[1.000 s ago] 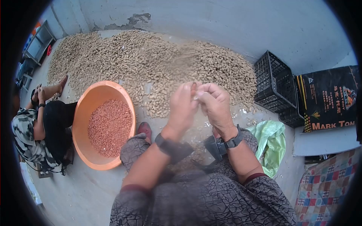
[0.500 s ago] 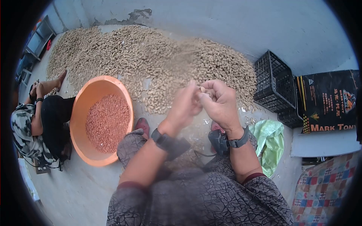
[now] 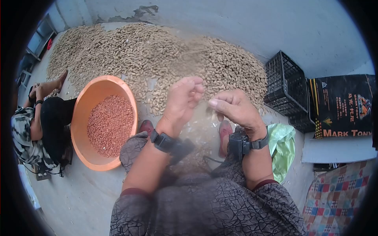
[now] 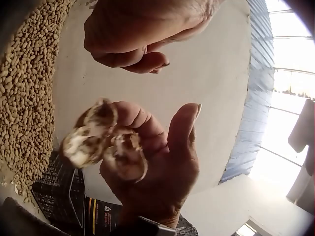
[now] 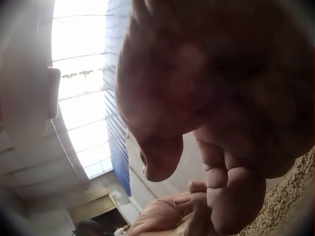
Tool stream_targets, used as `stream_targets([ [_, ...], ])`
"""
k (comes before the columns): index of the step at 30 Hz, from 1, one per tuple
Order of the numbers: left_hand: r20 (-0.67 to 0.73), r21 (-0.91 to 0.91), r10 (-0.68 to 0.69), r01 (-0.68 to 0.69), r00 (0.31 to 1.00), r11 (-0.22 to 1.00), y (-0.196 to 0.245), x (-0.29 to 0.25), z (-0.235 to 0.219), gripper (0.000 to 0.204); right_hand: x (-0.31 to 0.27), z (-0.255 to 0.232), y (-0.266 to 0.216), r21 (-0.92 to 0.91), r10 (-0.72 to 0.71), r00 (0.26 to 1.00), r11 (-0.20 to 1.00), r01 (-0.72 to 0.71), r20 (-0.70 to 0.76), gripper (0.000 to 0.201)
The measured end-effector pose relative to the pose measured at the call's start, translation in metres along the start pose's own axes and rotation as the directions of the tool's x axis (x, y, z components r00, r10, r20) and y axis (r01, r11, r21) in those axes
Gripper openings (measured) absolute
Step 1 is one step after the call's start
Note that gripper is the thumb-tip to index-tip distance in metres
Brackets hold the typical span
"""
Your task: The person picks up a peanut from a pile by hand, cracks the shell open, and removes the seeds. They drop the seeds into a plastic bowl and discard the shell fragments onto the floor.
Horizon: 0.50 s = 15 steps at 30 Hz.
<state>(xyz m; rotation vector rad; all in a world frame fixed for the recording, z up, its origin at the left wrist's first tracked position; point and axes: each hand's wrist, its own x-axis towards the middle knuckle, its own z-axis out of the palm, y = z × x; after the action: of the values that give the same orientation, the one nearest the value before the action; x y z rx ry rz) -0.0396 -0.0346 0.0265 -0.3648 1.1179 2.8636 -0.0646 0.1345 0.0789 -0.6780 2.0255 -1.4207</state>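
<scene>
In the head view the left hand (image 3: 184, 98), its fingers bent, is beside the right hand (image 3: 237, 109), with a gap between them. The left wrist view shows cracked shell pieces (image 4: 124, 156) in front of the right hand (image 4: 160, 172), whose thumb stands apart; whether they touch it is unclear. Above them is the left hand (image 4: 147, 29) with curled fingers; its palm is hidden. An orange basin (image 3: 130, 88) holding reddish kernels (image 3: 110, 124) stands to the left. Beyond the hands spreads a heap of unshelled peanuts (image 3: 149, 51).
Black crates (image 3: 286, 84) and a black printed bag (image 3: 342, 106) stand at the right, near a green sack (image 3: 284, 151). Another person (image 3: 29, 126) sits beyond the basin at the left. Red shoes (image 3: 225, 135) are on the floor below the hands.
The hands have moved apart from where they met. A reddish kernel seen between the fingers earlier no longer shows. The right hand has turned downward and lowered slightly.
</scene>
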Motion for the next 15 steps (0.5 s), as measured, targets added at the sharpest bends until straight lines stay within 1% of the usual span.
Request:
stream_targets([
  [1,0.046,-0.035,0.015,-0.014,0.999,0.999,0.004,-0.001,-0.003,0.017,0.001,0.0,0.0,0.001,0.001,1.0,1.0,-0.001,-0.002,0.028],
  [2,0.133,-0.054,0.042,-0.035,0.99,0.998,0.002,0.001,-0.01,0.018,0.001,0.002,-0.002,0.025,0.049,0.994,0.999,-0.047,-0.1,0.038],
  [3,0.136,-0.053,0.037,-0.03,0.99,0.998,0.003,-0.001,-0.008,0.018,0.002,0.003,-0.003,0.054,0.1,0.975,0.994,-0.091,-0.197,0.048],
  [4,0.14,0.046,0.018,-0.025,0.99,0.999,0.004,-0.004,-0.005,0.02,0.006,0.002,0.003,0.165,0.148,0.954,0.98,-0.107,-0.262,0.059],
  [5,0.145,0.146,0.0,-0.021,0.989,0.989,0.006,-0.007,-0.002,0.022,0.008,0.001,0.005,0.168,0.153,0.951,0.98,-0.11,-0.269,0.059],
  [6,0.15,0.147,-0.007,-0.015,0.989,0.989,0.005,-0.011,0.004,0.022,0.009,0.0,0.006,0.299,0.158,0.953,0.951,-0.077,-0.259,0.06],
  [7,0.17,0.271,-0.03,-0.017,0.985,0.962,0.003,-0.015,0.012,0.022,0.011,-0.001,0.007,0.423,0.161,0.955,0.905,-0.042,-0.248,0.062],
  [8,0.185,0.392,-0.052,-0.025,0.981,0.919,0.001,-0.02,0.019,0.023,0.013,0.0,0.013,0.434,0.15,0.96,0.9,-0.033,-0.238,0.065],
  [9,0.188,0.395,-0.055,-0.024,0.981,0.918,-0.002,-0.023,0.025,0.023,0.013,0.004,0.011,0.436,0.151,0.959,0.899,-0.032,-0.242,0.065],
  [11,0.327,0.47,-0.012,-0.152,0.945,0.869,-0.007,-0.029,0.034,0.023,0.012,0.011,0.005,0.394,0.22,0.937,0.913,-0.101,-0.271,0.066],
  [12,0.327,0.471,-0.015,-0.149,0.945,0.869,-0.009,-0.028,0.033,0.023,0.013,0.013,0.006,0.396,0.222,0.936,0.913,-0.102,-0.272,0.066],
  [14,0.323,0.589,-0.042,-0.166,0.945,0.791,-0.013,-0.024,0.029,0.021,0.016,0.015,0.008,0.339,0.258,0.901,0.931,-0.135,-0.348,0.066],
  [15,0.324,0.588,-0.043,-0.165,0.945,0.791,-0.012,-0.024,0.029,0.021,0.018,0.016,0.012,0.34,0.259,0.901,0.931,-0.136,-0.349,0.066],
])
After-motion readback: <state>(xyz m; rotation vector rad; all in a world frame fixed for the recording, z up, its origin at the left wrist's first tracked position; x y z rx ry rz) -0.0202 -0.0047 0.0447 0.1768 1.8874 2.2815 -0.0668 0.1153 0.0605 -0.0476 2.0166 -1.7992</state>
